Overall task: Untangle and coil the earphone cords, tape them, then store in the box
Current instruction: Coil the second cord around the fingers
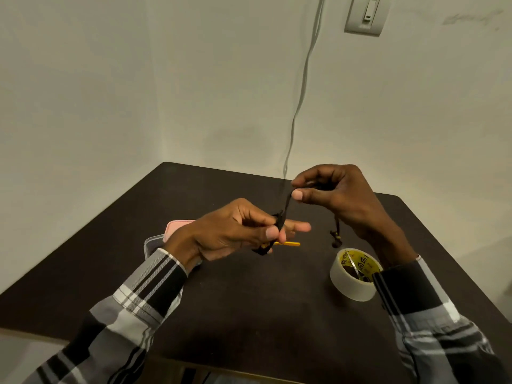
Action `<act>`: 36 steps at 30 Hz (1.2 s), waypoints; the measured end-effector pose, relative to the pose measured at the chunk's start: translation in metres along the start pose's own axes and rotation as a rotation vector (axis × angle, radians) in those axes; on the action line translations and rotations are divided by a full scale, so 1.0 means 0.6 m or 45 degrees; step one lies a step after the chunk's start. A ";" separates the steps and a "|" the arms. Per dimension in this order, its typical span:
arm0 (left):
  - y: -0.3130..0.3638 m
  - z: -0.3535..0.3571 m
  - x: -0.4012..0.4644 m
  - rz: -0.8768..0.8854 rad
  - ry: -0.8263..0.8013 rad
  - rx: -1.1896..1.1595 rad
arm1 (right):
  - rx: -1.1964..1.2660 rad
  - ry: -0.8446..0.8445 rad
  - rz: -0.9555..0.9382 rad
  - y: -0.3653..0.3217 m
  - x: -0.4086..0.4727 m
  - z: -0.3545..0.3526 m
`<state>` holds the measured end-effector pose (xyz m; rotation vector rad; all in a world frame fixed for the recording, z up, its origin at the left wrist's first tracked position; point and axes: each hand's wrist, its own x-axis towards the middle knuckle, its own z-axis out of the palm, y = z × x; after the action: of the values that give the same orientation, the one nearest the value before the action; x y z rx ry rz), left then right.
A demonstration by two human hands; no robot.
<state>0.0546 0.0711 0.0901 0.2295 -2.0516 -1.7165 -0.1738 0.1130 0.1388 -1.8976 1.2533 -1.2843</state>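
A black earphone cord (286, 206) stretches between both hands above the dark table (249, 295). My left hand (235, 231) pinches a small wound bunch of the cord around its fingers. My right hand (338, 195), higher and to the right, pinches the cord's other stretch between thumb and forefinger. The earbuds (335, 238) dangle below my right hand, just above the table. A roll of clear tape (353, 275) stands on the table under my right wrist. The clear plastic box (151, 243) with a pink lid (177, 227) lies behind my left wrist, mostly hidden.
A thin yellow stick-like object (289, 243) lies on the table beneath my left fingers. A grey cable (300, 101) hangs down the wall to the table's back edge. A wall switch (367, 15) sits at the upper right.
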 end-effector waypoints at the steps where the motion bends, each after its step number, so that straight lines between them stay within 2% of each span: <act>1: -0.001 0.005 -0.004 0.058 -0.014 -0.142 | 0.101 0.035 0.049 0.010 0.003 0.003; 4: -0.003 0.011 -0.003 0.260 0.001 -0.457 | 0.335 0.154 0.217 0.049 0.005 0.024; 6: -0.004 0.010 0.004 0.342 0.048 -0.563 | 0.396 0.136 0.296 0.071 -0.004 0.047; 11: -0.011 -0.004 0.017 0.408 0.351 -0.693 | 0.422 0.043 0.410 0.085 -0.046 0.117; 14: -0.020 -0.004 0.018 0.337 0.571 -0.438 | 0.295 -0.018 0.414 0.081 -0.061 0.133; 18: -0.041 -0.010 0.021 0.325 0.745 0.107 | -0.203 -0.064 0.337 0.075 -0.075 0.125; 21: -0.053 -0.015 0.027 0.265 0.675 0.540 | -0.482 0.001 0.268 0.060 -0.073 0.113; 24: -0.058 -0.010 0.035 0.205 0.624 0.724 | -0.726 0.074 0.127 0.038 -0.068 0.104; 29: -0.047 -0.011 0.036 0.021 0.589 0.793 | -0.944 0.163 -0.063 0.018 -0.064 0.097; 32: -0.051 -0.016 0.033 -0.124 0.472 0.820 | -1.053 0.067 -0.141 0.020 -0.057 0.092; 36: -0.056 -0.020 0.021 -0.218 0.336 0.638 | -1.015 -0.044 -0.139 0.030 -0.048 0.085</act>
<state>0.0436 0.0485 0.0623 0.7644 -2.2694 -1.1497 -0.1385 0.1274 0.0908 -2.5268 1.8437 -0.8397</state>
